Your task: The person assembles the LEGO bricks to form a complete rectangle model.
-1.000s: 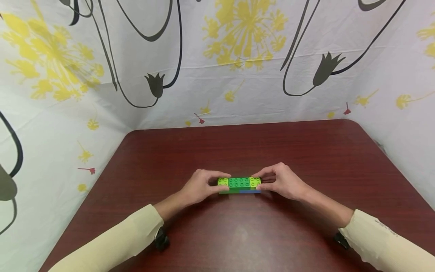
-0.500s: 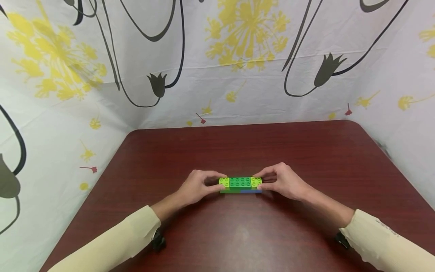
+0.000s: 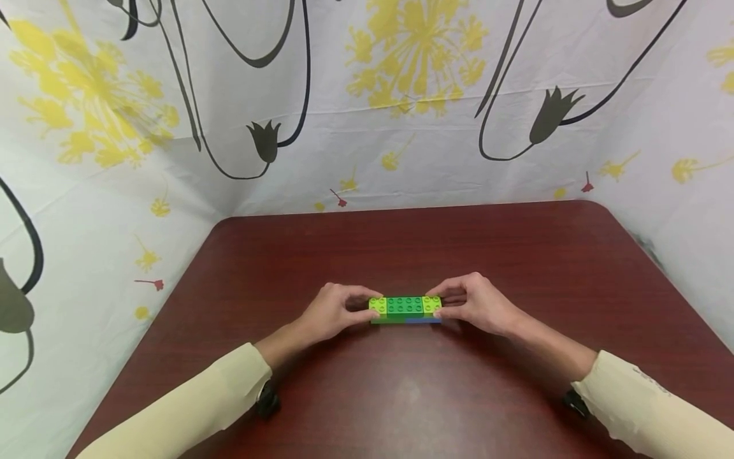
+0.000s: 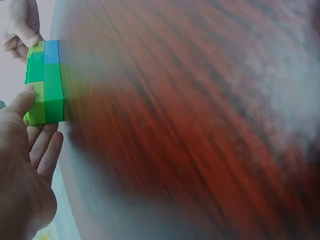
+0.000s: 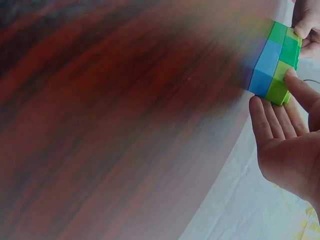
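Note:
A two-layer row of toy building bricks lies on the table between my hands. Its top layer has a green brick [image 3: 404,306] in the middle and a lime brick at either end, the left one [image 3: 377,305] and the right one [image 3: 432,305]. Underneath, a green brick [image 4: 54,95] sits at the left and a blue brick [image 5: 265,67] at the right. My left hand [image 3: 332,311] pinches the left lime brick, thumb in front and index finger behind. At the other end my right hand [image 3: 480,305] pinches the right lime brick the same way.
The dark red wooden table [image 3: 401,395] has rounded far corners. A white cloth [image 3: 401,172] with yellow and grey flower prints hangs behind it and along both sides. Dark bands or devices [image 3: 267,400] are at the wrists, by the cream sleeves.
My left thumb and index finger have slid slightly left, towards the row's outer end. The bricks and my right hand look nearly unchanged, apart from a small shift of the view.

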The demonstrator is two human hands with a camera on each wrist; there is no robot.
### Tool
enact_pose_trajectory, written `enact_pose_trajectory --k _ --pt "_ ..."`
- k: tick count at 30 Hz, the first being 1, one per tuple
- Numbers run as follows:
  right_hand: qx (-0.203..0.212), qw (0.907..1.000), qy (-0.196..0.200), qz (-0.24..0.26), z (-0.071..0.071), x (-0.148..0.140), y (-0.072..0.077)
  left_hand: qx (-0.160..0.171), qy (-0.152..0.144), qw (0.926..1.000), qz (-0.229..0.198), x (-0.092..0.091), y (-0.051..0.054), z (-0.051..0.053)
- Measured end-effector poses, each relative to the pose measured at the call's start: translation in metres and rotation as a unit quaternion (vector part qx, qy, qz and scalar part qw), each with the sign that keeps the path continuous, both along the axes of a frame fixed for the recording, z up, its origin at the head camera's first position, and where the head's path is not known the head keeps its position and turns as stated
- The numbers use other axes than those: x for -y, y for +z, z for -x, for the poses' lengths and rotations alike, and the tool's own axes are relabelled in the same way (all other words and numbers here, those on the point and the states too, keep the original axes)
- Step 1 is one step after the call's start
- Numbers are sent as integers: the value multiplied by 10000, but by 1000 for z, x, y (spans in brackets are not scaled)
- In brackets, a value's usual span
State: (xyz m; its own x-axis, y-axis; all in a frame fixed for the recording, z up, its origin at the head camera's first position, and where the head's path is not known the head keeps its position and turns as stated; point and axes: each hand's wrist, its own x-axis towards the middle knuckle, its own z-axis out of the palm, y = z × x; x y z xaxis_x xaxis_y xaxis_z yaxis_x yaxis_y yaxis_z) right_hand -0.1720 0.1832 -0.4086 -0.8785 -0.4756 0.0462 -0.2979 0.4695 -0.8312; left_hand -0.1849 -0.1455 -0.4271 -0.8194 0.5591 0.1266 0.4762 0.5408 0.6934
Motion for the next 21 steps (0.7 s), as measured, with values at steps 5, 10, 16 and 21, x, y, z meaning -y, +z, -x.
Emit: enact_pose_trajectory --k 5,10,16,21 --pt "54 10000 -40 -21 -1 0 0 -130 28 9999 84 0 -1 -1" --pt "-14 10000 -15 -77 -3 0 1 -179 68 9998 76 -1 -2 -4" --pt "-74 9999 41 -93 -5 1 1 -146 70 9999 -39 0 -4 -4" --pt "46 9999 107 -12 -5 0 2 -27 63 9999 -131 3 -5 -5"
